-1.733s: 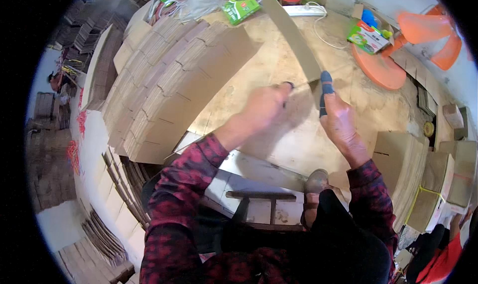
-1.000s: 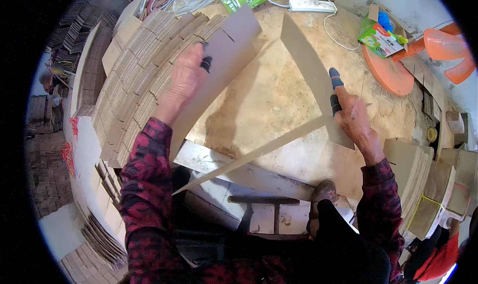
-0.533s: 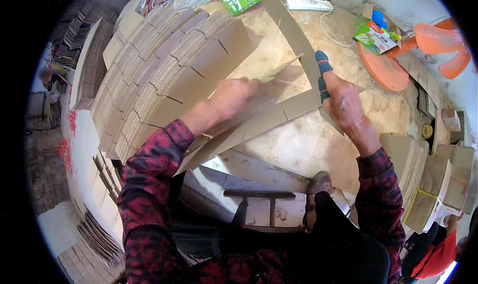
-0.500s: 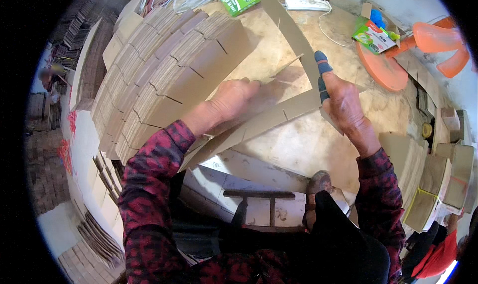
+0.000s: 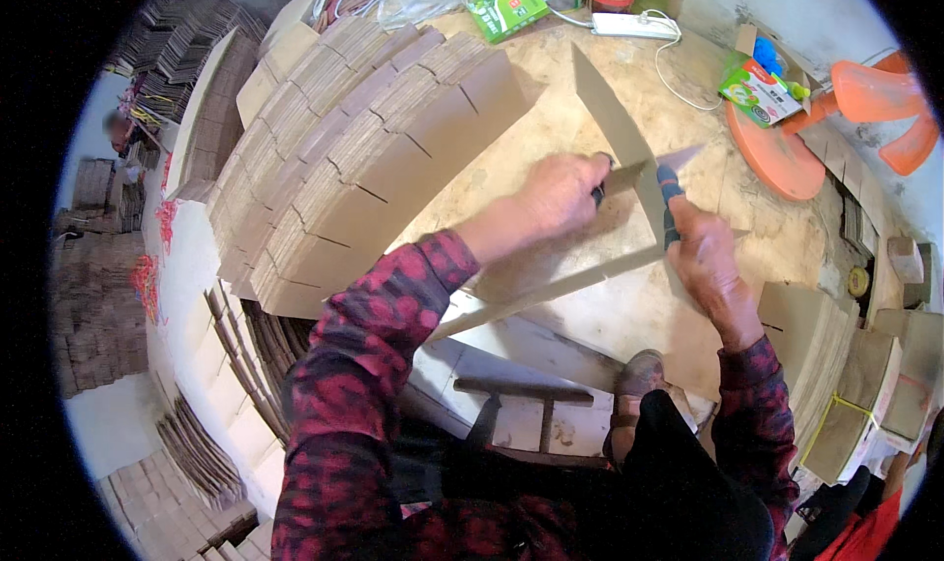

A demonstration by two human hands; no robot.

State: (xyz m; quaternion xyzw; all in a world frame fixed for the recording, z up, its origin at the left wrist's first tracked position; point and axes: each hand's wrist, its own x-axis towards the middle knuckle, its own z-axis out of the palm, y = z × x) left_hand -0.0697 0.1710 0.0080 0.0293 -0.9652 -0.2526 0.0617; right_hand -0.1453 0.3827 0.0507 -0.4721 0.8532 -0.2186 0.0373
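My right hand (image 5: 706, 251), with dark coverings on its fingers, is closed on a long slotted cardboard strip (image 5: 615, 109) standing on edge. A second cardboard strip (image 5: 560, 288) crosses that one near my right fingers and runs toward the table's near edge. My left hand (image 5: 559, 193) pinches another cardboard strip (image 5: 626, 176), whose end meets the upright strip; whether its slot is engaged cannot be made out. Left of my hands stand tall stacks of notched cardboard strips (image 5: 393, 158), packed in rows on the wooden table (image 5: 492, 236).
An orange fan (image 5: 777, 153) stands at the right beside a green-and-white box (image 5: 762, 91). Toward the back lie a white power strip (image 5: 634, 25) and a green packet (image 5: 508, 6). More cardboard (image 5: 801, 330) and boxes (image 5: 855, 394) are at the right; a stool (image 5: 521, 389) is below.
My left hand has moved right, bringing its strip up against the upright strip. My right hand keeps hold of the crossed strips. The whole view has shifted slightly.
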